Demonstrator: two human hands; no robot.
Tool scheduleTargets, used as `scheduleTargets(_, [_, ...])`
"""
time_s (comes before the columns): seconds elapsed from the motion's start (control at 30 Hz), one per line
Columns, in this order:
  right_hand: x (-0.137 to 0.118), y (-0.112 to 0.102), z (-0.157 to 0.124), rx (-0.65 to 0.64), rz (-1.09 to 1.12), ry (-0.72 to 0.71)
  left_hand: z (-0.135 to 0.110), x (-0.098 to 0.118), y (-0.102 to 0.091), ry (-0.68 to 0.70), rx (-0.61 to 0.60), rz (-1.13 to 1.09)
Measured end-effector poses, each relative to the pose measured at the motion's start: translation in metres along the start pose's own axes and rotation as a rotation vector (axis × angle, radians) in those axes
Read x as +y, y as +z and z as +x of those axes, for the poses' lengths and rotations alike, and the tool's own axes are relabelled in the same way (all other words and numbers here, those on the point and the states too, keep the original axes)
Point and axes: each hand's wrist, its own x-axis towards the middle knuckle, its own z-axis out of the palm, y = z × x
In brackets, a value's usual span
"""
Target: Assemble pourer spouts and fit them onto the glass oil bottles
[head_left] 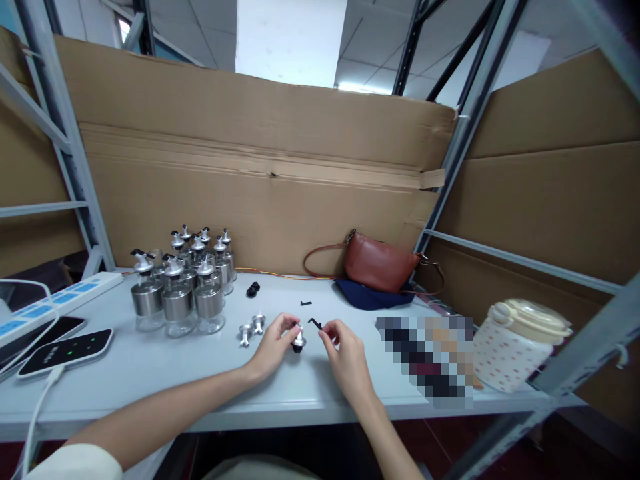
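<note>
Between the fingertips of my left hand [274,347] is a small silver bottle top [299,339] with a black lower end, just above the table. My right hand [346,357] pinches a thin, bent black lever [315,323], held a little to the right of the bottle top and apart from it. Two more silver tops [251,327] stand on the table left of my left hand. Another small black piece [306,303] lies beyond my hands. Farther back on the left is a black cluster [253,289], perhaps several caps or rings.
Several glass bottles [179,303] with metal sleeves and silver-and-black tops crowd the left. A power strip [70,300] and a white-edged device [67,353] with cables lie beside them. A brown bag [375,260] rests on a navy cap [367,295]. A dotted container [515,350] stands right.
</note>
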Motion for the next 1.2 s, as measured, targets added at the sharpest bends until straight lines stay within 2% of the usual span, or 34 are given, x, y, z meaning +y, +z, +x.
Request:
scheduleTargets(0.1, [0.002,0.010,-0.021,0.075,0.256,0.235,-0.001,-0.001,0.000,0.001,-0.005,0.011])
scheduleTargets(0.2, [0.002,0.020,-0.023,0.112,0.404,0.325,-0.003,-0.001,0.001,-0.009,-0.046,-0.028])
scheduleTargets(0.33, [-0.003,0.024,-0.018,0.167,0.469,0.324,-0.004,0.000,0.001,-0.039,-0.083,-0.080])
scheduleTargets(0.5, [-0.004,0.023,-0.019,0.079,0.569,0.312,-0.003,0.002,0.001,-0.027,-0.084,-0.052])
scheduleTargets(0.93, [-0.004,0.022,-0.021,0.065,0.546,0.288,-0.002,0.000,0.000,-0.061,-0.096,-0.051])
scheduleTargets(1.2, [-0.004,0.022,-0.021,0.053,0.535,0.288,-0.004,0.003,0.001,-0.017,-0.117,-0.046])
